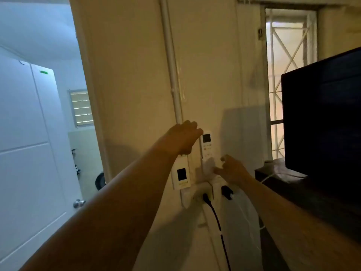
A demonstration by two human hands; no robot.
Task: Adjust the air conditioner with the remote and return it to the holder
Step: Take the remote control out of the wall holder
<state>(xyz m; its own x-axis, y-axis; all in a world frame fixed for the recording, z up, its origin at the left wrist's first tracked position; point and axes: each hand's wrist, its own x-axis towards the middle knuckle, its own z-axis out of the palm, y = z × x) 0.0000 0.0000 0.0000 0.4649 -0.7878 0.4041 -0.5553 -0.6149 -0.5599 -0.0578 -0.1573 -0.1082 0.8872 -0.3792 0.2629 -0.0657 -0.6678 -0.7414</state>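
White plastic remote (207,147), upright against the wall, lower end seated in a pale holder (208,169), dark display at the top, rows of buttons below. Left hand (184,138) hovering at the upper left corner of the remote, fingers (196,132) loosely curled and spread, closed on nothing, fingertips just beside the casing; contact impossible to confirm. Right hand (233,170) low at the right of the holder, fingers half open, also empty. Probably light, rigid and smooth in the hand, so a bit slippery: best pinched by the long side edges near the top, clear of the buttons, then lifted straight up out of the holder. Just left, a small wall unit with a dark screen (181,178); below, a socket with a black plug (205,197). Far right, a dark television (322,124).
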